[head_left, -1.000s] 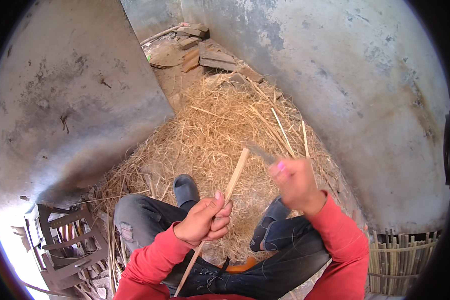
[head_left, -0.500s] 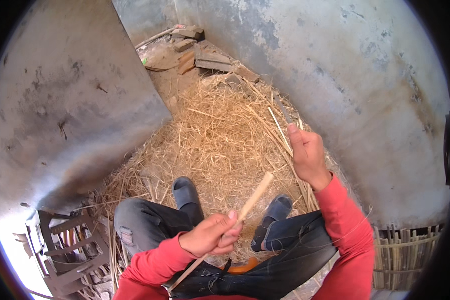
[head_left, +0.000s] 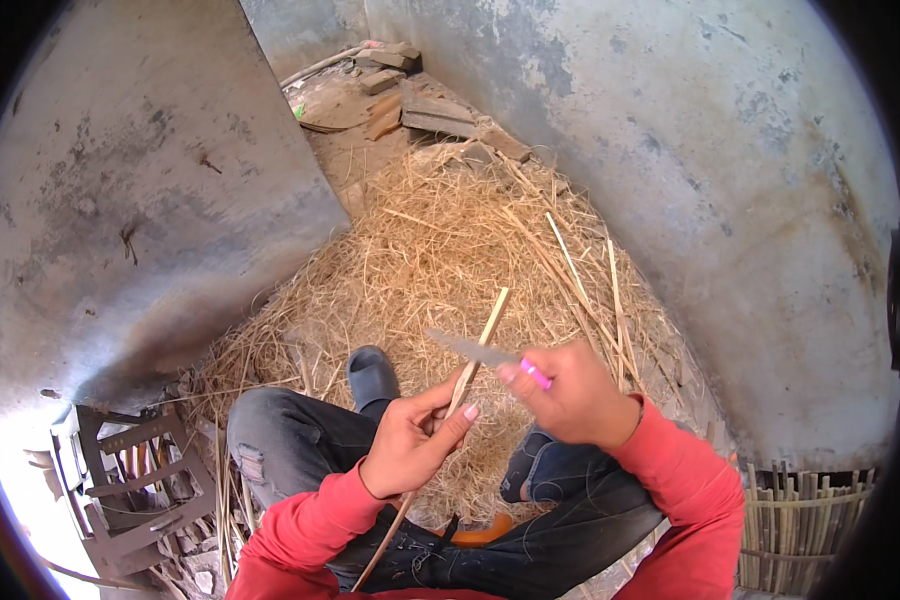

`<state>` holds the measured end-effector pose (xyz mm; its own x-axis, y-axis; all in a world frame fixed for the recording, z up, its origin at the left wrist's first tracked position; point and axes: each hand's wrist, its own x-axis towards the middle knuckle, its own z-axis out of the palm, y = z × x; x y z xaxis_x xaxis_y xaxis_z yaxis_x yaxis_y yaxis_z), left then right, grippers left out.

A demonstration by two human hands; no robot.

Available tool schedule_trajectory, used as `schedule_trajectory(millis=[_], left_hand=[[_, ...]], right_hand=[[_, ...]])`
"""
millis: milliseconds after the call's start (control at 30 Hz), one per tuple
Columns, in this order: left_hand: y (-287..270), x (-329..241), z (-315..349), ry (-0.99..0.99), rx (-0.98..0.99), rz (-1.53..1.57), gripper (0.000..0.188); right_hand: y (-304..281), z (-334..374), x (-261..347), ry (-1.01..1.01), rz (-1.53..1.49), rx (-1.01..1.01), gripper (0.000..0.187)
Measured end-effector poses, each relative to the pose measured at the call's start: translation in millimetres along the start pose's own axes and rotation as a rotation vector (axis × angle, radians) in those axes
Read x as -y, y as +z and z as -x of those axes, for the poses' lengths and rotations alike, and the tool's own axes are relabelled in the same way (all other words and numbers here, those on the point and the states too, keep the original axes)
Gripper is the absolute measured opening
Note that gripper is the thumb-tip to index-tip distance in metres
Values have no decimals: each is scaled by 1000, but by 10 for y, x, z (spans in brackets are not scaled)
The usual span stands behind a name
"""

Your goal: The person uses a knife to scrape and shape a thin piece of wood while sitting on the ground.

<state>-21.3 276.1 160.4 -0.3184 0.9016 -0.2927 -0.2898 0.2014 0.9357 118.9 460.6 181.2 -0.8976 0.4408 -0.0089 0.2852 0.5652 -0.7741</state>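
Observation:
My left hand (head_left: 420, 437) is closed round a long pale strip of split bamboo (head_left: 489, 327), whose upper end tilts up and away while its tail runs down over my lap. In my right hand (head_left: 577, 392) is a knife with a pink handle (head_left: 535, 373). Its blade (head_left: 478, 351), slightly blurred, points left and crosses the strip just above my left fingers. I cannot tell whether the edge touches the bamboo.
Pale shavings (head_left: 425, 250) cover the floor, with loose strips (head_left: 570, 262) along the right wall. Bricks (head_left: 440, 117) lie in the far corner. A metal frame (head_left: 150, 480) stands at left, a woven stick fence (head_left: 800, 525) at lower right. Grey slippers (head_left: 372, 375) are on my feet.
My right hand has come down and left, bringing the knife from near the right wall across the strip. The strip now stands steeper, and my left hand has shifted slightly up.

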Motion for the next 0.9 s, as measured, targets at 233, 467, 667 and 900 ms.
schedule_trajectory(millis=[233, 467, 667, 900], left_hand=[[42, 147, -15, 11, -59, 126, 20], [1, 234, 25, 99, -136, 57, 25], [62, 188, -11, 146, -199, 43, 43], [146, 232, 188, 132, -100, -30, 47]], right_hand=[[257, 74, 51, -157, 140, 9, 56], [228, 31, 73, -149, 245, -11, 59], [105, -72, 59, -146, 296, -110, 55], [-638, -311, -406, 97, 329, -610, 57]])
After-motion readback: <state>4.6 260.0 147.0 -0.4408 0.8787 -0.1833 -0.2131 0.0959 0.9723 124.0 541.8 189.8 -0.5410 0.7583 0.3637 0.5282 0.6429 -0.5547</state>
